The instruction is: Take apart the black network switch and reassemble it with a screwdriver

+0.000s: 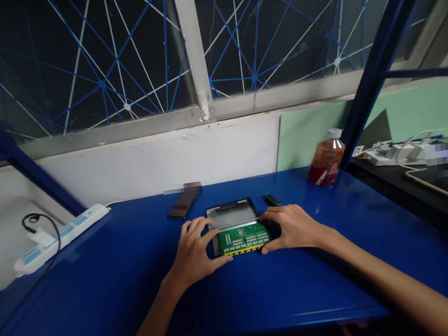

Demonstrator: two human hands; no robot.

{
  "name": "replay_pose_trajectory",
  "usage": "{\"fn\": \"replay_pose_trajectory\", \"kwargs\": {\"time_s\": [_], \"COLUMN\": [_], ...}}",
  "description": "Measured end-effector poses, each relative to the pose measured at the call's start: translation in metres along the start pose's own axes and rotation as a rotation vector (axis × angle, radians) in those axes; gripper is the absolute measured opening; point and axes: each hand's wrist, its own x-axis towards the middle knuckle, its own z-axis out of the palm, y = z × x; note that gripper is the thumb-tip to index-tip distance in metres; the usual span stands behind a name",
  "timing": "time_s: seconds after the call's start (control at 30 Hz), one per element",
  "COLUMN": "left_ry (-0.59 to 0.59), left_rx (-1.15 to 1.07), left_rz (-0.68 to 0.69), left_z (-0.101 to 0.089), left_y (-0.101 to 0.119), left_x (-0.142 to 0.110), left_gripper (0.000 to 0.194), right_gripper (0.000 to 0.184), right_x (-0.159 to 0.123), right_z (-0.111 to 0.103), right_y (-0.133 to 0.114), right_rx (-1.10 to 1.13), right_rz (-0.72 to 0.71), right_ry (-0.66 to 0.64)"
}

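Observation:
A green circuit board (244, 236) with a yellow strip along its near edge lies in front of me on the blue table. Behind it, and partly under it, is a dark, shallow case (231, 214) with a grey inside. My left hand (196, 248) holds the board's left end, thumb at the near corner and fingers curved over the case's left side. At the opposite end, my right hand (291, 227) grips the board, its thumb at the near right corner and its fingers by the far right edge. Whether the board sits fully inside the case cannot be made out.
Beyond my right hand lies a small dark green-edged tool (271, 200). A dark phone (185, 201) rests at the back of the blue table (141, 291). A drink bottle (326, 159) stands back right; a white power strip (65, 238) with a cable is at left.

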Motion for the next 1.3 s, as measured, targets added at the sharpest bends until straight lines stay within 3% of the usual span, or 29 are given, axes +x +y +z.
{"fn": "replay_pose_trajectory", "kwargs": {"time_s": [0.2,0.4,0.6,0.7,0.8,0.97,1.3], "left_ry": [0.046,0.123,0.167,0.265,0.326,0.299,0.278], "left_rx": [-0.039,-0.145,-0.332,-0.378,-0.385,-0.444,-0.553], "left_rz": [-0.047,-0.1,-0.205,-0.213,-0.237,-0.257,-0.28], "left_z": [-0.002,-0.01,-0.023,-0.025,-0.016,0.003,0.0], "left_y": [0.009,0.009,0.0,0.003,0.007,0.006,-0.001], "left_x": [0.002,0.006,0.04,0.057,0.063,0.056,0.056], "left_gripper": [0.046,0.048,0.052,0.051,0.054,0.054,0.054], "right_gripper": [0.061,0.058,0.058,0.057,0.055,0.055,0.057], "right_x": [-0.001,-0.001,0.019,0.028,0.028,0.018,0.016], "right_z": [-0.001,-0.011,-0.032,-0.039,-0.035,-0.024,-0.02], "right_y": [-0.001,-0.002,0.005,0.012,0.02,0.022,0.017], "right_rx": [0.021,0.096,0.057,0.018,0.015,0.033,0.083], "right_rz": [-0.023,-0.011,0.05,0.081,0.1,0.066,0.037], "right_ry": [-0.023,0.096,0.241,0.302,0.356,0.358,0.424]}}
